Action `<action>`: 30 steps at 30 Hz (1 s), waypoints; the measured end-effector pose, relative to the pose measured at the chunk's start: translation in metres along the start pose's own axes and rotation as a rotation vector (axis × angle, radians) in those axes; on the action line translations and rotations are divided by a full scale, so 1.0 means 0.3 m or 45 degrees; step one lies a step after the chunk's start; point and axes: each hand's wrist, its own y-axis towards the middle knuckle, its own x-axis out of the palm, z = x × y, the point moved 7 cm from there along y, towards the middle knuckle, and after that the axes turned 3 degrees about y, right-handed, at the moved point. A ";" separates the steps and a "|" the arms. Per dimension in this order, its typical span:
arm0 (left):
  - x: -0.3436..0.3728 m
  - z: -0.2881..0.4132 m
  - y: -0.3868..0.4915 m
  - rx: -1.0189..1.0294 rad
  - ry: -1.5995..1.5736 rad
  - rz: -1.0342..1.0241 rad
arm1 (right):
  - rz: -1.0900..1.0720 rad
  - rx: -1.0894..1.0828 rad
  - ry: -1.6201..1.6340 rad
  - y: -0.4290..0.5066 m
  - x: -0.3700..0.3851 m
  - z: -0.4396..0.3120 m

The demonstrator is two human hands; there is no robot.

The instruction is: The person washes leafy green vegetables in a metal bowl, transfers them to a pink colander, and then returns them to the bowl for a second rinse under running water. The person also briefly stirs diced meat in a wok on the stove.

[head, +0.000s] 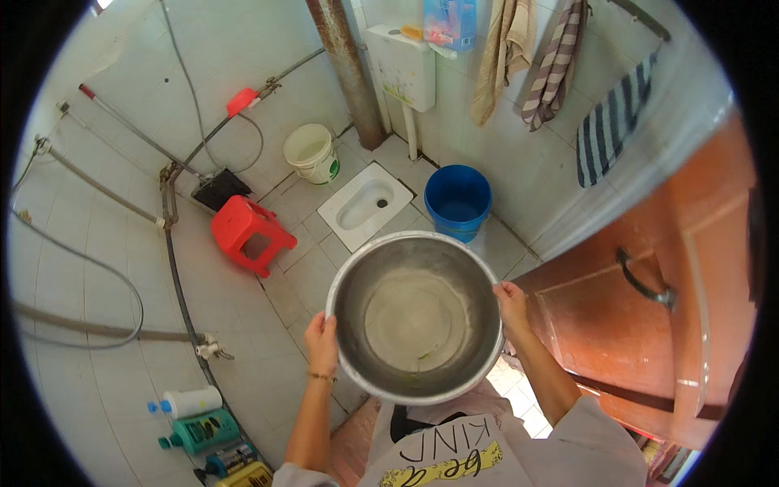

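Observation:
A large round metal basin (pixel 420 319) is held in front of my body, above the tiled floor. My left hand (pixel 321 342) grips its rim at the left, thumb over the edge. At the opposite side, my right hand (pixel 513 307) has hold of the rim in the same way. Cloudy liquid seems to cover the basin's bottom, with a few small green bits near the close side. Just beyond the basin, a white squat toilet pan (pixel 365 206) is set in the floor, and a blue bucket (pixel 457 204) stands right of it.
A red plastic stool (pixel 251 234) and a cream bucket (pixel 311 152) stand by the left wall. A brown wooden door (pixel 608 316) is close on my right. Several bottles (pixel 204 431) line the lower left. Towels (pixel 616 125) hang beside the cistern (pixel 401 67). A rusty pipe (pixel 348 73) rises in the corner.

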 end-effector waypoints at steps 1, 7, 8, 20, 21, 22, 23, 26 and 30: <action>0.048 0.021 0.086 -0.003 0.087 -0.074 | 0.026 0.033 0.001 0.061 0.005 -0.004; 0.311 0.025 0.515 -0.002 0.291 -0.248 | 0.173 0.118 -0.015 0.401 -0.008 0.033; 0.343 -0.017 0.583 -0.024 0.428 -0.232 | 0.192 0.139 -0.041 0.456 -0.019 0.039; 0.768 0.193 1.065 -0.295 0.528 -0.558 | 0.413 0.645 -0.142 0.741 -0.041 0.132; 0.809 0.255 1.089 -0.377 0.467 -0.572 | 0.425 0.661 -0.212 0.759 -0.040 0.129; 0.853 0.327 1.117 -0.351 0.472 -0.637 | 0.257 0.686 -0.283 0.772 0.003 0.096; 0.893 0.403 1.146 -0.324 0.478 -0.698 | 0.085 0.707 -0.352 0.767 0.060 0.026; 1.078 0.667 1.159 -0.336 0.311 -0.864 | -0.085 0.886 -0.019 0.689 0.194 -0.125; 1.198 1.087 1.006 -0.023 0.147 -0.956 | -0.199 1.382 1.281 0.661 0.276 0.050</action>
